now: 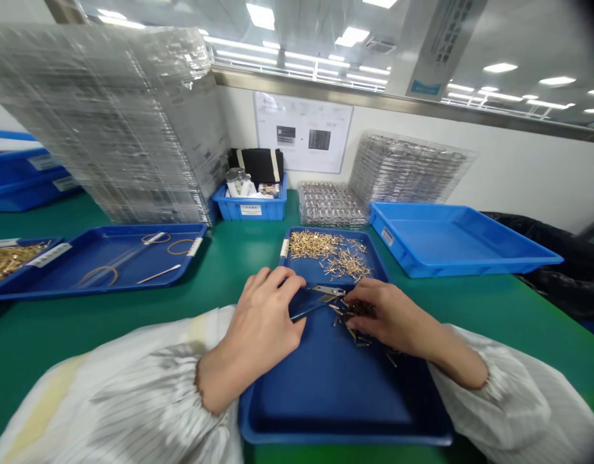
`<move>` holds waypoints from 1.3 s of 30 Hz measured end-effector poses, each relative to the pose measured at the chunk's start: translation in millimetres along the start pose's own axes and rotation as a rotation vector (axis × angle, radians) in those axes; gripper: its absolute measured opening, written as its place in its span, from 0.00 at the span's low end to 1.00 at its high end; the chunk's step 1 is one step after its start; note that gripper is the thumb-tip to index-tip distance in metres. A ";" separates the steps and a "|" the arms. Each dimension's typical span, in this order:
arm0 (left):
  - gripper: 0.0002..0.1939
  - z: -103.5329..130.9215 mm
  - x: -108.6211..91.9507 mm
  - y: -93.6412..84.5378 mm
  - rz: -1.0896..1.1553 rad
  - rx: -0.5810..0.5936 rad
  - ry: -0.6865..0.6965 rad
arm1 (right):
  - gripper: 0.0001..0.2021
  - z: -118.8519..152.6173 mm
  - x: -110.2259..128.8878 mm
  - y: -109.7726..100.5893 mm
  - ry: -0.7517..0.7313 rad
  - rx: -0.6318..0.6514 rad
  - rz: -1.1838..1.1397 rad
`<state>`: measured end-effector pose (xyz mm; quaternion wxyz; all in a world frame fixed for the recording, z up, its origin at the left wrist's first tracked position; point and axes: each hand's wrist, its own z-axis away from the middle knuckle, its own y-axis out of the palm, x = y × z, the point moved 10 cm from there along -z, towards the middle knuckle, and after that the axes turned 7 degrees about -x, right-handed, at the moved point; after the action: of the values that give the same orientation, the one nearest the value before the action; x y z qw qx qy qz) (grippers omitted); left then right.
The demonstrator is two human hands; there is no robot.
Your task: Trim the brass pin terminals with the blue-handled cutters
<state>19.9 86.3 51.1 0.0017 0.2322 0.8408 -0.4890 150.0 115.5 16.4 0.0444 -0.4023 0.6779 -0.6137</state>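
My left hand (pixel 265 328) is wrapped round a pair of pliers (pixel 333 292) with dark handles, its metal jaws pointing right. Over the dark blue tray (pixel 320 399), my right hand (pixel 386 314) has its fingers curled together close to the tip of the jaws. Whatever sits between those fingertips is too small to make out. Loose small metal pins (pixel 358 338) lie in the tray beneath and beside my right hand. Just behind, a smaller blue tray (pixel 301 264) carries a heap of gold-coloured pins (pixel 347 264).
At left, a blue tray (pixel 132 283) holds rubber bands, a clear tube and a cotton swab (pixel 158 274). Tall stacks of clear plastic trays (pixel 132 129) rise behind it. A bright blue tray (pixel 461 238) stands at right, and a blue box (pixel 260 207) with supplies at the back.
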 end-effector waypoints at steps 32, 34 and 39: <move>0.15 5.0 -11.5 13.2 0.071 0.118 0.086 | 0.07 -2.2 24.0 -19.7 -0.105 -0.118 -0.230; 0.15 5.0 -10.5 13.1 0.064 0.121 0.079 | 0.07 -2.1 25.7 -22.9 -0.121 -0.138 -0.247; 0.15 4.5 -10.8 12.2 0.043 0.119 0.079 | 0.07 -2.1 24.4 -15.5 -0.120 -0.064 -0.260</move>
<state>33.3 83.5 41.2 -0.0349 0.2689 0.8045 -0.5284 140.0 103.7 40.9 -0.0079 -0.5236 0.6356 -0.5672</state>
